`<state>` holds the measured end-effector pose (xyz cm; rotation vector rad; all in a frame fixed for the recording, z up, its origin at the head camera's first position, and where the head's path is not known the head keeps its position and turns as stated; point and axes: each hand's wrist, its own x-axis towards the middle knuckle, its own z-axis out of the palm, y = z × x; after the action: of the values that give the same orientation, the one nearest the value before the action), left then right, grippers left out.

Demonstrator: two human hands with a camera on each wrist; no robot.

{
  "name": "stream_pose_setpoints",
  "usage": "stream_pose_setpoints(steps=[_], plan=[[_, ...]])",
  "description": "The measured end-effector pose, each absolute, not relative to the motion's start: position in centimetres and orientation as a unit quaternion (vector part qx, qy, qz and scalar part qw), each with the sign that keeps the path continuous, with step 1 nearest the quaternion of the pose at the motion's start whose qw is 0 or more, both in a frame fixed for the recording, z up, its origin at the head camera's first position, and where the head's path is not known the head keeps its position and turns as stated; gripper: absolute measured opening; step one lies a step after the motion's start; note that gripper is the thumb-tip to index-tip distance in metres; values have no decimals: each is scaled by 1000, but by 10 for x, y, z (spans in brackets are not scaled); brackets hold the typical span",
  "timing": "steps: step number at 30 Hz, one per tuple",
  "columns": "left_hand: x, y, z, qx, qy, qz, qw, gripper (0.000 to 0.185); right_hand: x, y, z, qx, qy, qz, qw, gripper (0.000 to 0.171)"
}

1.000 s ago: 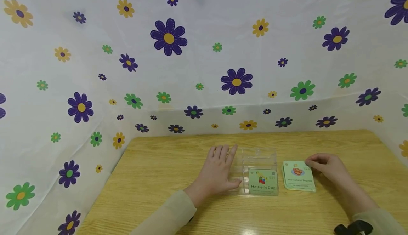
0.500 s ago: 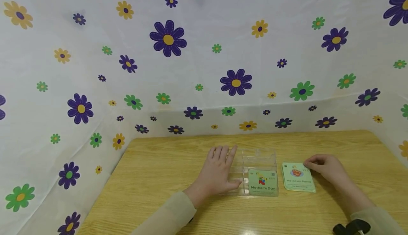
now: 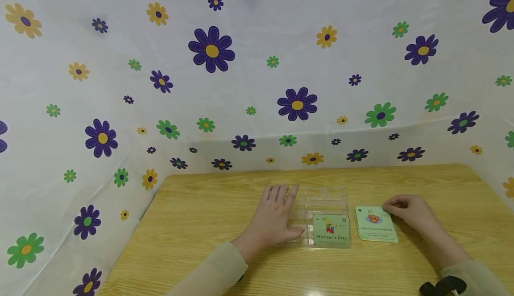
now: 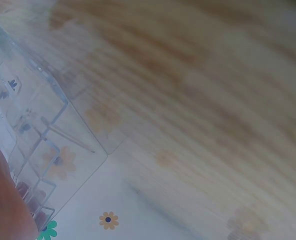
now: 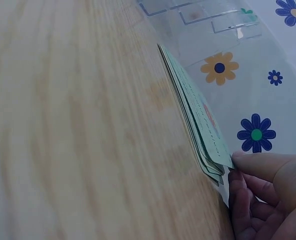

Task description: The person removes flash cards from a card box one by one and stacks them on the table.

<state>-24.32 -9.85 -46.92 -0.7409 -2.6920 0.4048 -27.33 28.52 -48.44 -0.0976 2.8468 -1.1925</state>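
Note:
My left hand (image 3: 271,218) lies over the left part of a clear plastic card holder (image 3: 327,203), its fingers extended toward the back and its thumb pointing right. In the holder's front right compartment sits a green card (image 3: 331,231) printed "Mother's Day". To the right of it, a stack of green cards (image 3: 376,224) lies on the table, a "Mid-Autumn Festival" card on top. My right hand (image 3: 413,213) pinches that top card at its back right corner, thumb above and fingers curled below. In the right wrist view the top card's corner (image 5: 227,161) stands slightly off the stack.
The holder and cards lie on a wood-grain table (image 3: 192,224). A white cloth (image 3: 257,86) printed with flowers hangs behind and at the sides. A black device (image 3: 443,285) is at the right wrist. The holder's clear tiers (image 4: 43,135) show in the left wrist view.
The stack's top card has shifted and turned very slightly, with the right hand a touch further left. The left hand and the holder have stayed in place.

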Motion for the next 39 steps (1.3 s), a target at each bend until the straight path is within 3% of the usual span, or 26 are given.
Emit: stream_pose_setpoints(steps=[39], plan=[[-242,-98,-469,-259,-940,140,171,111,-269,285,-478,-16,896,-439,60,38]])
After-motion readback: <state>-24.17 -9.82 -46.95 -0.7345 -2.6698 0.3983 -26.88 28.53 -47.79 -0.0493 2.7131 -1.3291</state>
